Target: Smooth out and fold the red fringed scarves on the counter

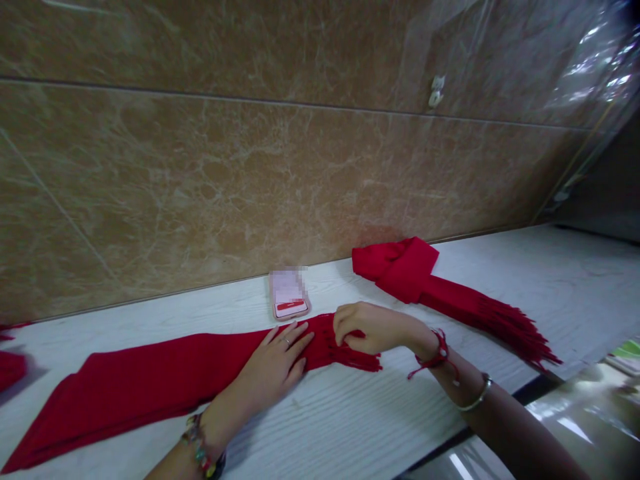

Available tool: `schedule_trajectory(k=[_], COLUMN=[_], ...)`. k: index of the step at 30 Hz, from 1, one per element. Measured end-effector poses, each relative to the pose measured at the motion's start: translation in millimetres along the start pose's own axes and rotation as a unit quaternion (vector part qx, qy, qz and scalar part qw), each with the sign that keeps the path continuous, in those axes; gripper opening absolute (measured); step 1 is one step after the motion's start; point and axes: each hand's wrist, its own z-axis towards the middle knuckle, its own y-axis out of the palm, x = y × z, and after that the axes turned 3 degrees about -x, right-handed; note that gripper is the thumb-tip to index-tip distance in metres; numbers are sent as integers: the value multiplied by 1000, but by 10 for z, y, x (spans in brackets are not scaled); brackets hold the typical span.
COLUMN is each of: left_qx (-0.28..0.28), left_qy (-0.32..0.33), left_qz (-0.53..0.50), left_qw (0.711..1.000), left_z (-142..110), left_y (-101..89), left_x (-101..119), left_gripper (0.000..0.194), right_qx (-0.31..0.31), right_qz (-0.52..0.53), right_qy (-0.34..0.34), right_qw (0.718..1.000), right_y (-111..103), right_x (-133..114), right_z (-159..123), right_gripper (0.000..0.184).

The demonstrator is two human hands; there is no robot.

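A red fringed scarf (165, 373) lies lengthwise, folded narrow, on the white wood-grain surface. My left hand (273, 363) rests flat on it near the fringed end, fingers spread. At that end, my right hand (367, 327) has its fingers curled and pinched on the scarf's fringe; some strands stick out below the hand. A second red scarf (410, 273), looped or knotted at one end, lies behind and to the right, its fringe pointing toward the front right edge.
A phone in a pink case (289, 293) lies between the scarf and the brown marble-tiled wall (225, 173). Part of another red cloth (11, 369) shows at the left edge. The white tabletop (360, 420) ends at the lower right. A small white fixture (437, 91) is on the wall.
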Motion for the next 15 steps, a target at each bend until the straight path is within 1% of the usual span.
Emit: schedule_trajectory(k=[2,4,7,10,12,13,14,15], left_qx=[-2,-6,-7,-9,-14,-16,-16,-15], left_qy=[-4,-5,-5,-2,0,0,0,1], left_qz=[-3,-1,8,14,16,17,18,19], left_qw=[1000,1000,1000,1000,1000,1000,1000,1000], left_z=[5,8,7,2,0,1,2,3], left_y=[-1,-2,4,16,22,23,22,20], left_x=[3,3,-5,-17,-25,-28,-30,-31], left_gripper=[43,44,43,43,43,43,43,43], right_qx=[-26,-70,-114,-138,-138,-127,-105,-67], right_qz=[-19,-62,-102,-111,-123,-126,-123,-114], right_qy=[-22,-4,67,159,218,233,234,221], right_qw=[999,996,986,971,958,956,959,966], right_y=[57,100,98,41,-6,-28,-47,-58], right_x=[-89,-142,-109,58,180,222,242,239], right_z=[72,119,86,-69,-179,-216,-234,-229], right_gripper=[28,28,26,23,21,21,21,22])
